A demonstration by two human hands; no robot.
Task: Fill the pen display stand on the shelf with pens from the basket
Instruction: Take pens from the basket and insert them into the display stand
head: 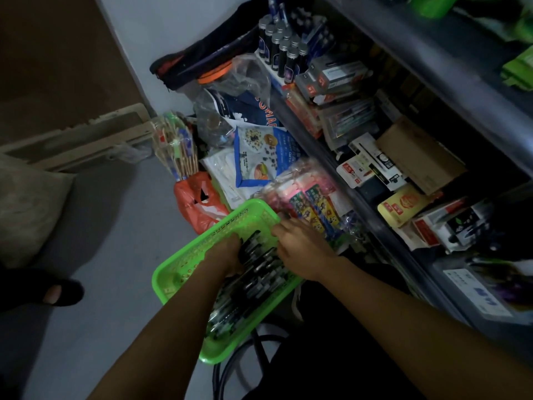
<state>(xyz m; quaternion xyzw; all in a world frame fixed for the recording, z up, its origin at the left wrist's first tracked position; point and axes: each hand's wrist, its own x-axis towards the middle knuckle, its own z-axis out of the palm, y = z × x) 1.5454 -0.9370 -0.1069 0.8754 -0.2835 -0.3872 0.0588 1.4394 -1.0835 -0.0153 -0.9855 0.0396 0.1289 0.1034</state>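
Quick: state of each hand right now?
Left hand: in the basket, fingers curled on the pens.
Right hand: over the pens; grip cannot be told.

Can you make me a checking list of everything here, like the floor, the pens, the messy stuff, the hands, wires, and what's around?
Surface: grey floor.
Job's things: green basket holding dark pens; display stand not identifiable.
Clutter: orange bag, blue packet, boxes on the shelf.
Grippers: left hand and right hand both in the basket on the pens; grip unclear.
Cables: dark cable under the basket.
Surroundings: dim; black sandal at left.
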